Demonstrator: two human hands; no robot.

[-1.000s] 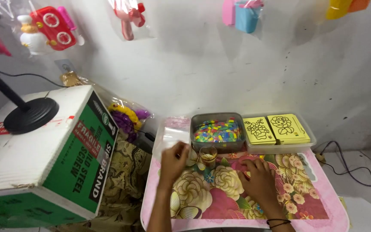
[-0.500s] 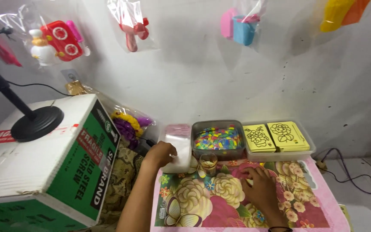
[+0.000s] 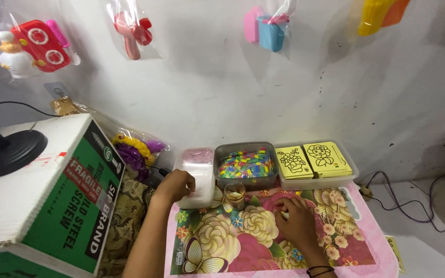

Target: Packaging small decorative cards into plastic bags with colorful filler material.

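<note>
Fingers of the left hand (image 3: 175, 185) curled on the clear bag stack (image 3: 198, 177) just beyond it, nothing lifted, while the right hand (image 3: 297, 221) pressed flat on the floral table (image 3: 217, 247).

Even soft light, faint shadows, sharp, slight wide-angle distortion.
</note>
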